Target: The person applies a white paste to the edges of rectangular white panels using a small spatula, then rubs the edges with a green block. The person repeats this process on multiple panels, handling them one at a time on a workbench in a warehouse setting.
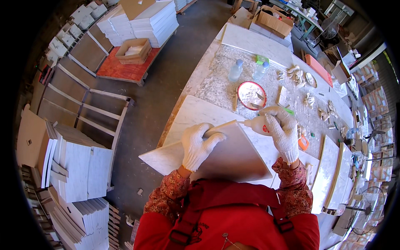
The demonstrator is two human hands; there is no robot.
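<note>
The fingers (210, 139) of my left hand (197, 146) lay spread and flat on the upper edge of the stone tile (233, 160), pressing it down, all inside a white knit glove. My right hand (283, 133), gloved the same way, was curled tight around a white squeeze bottle (257, 124) with a red mark on its side, its long pale nozzle (227, 125) pointing left and resting along the tile's far edge, just beside my left fingertips. The tile, a grey-beige square, lay tilted across the near corner of the marble-topped workbench (196, 110), one corner overhanging the bench edge toward the floor.

Farther along the bench stood a red-rimmed round dish (251, 95) holding pale scraps, two clear plastic bottles (236, 70) well beyond it, and scattered small stone pieces (296, 75). An orange ring-shaped thing (303, 143) sat near my right wrist. To my left, stacks of white stone slabs (79, 166) stood on the floor, and more boxed stacks rested on a red pallet (125, 68).
</note>
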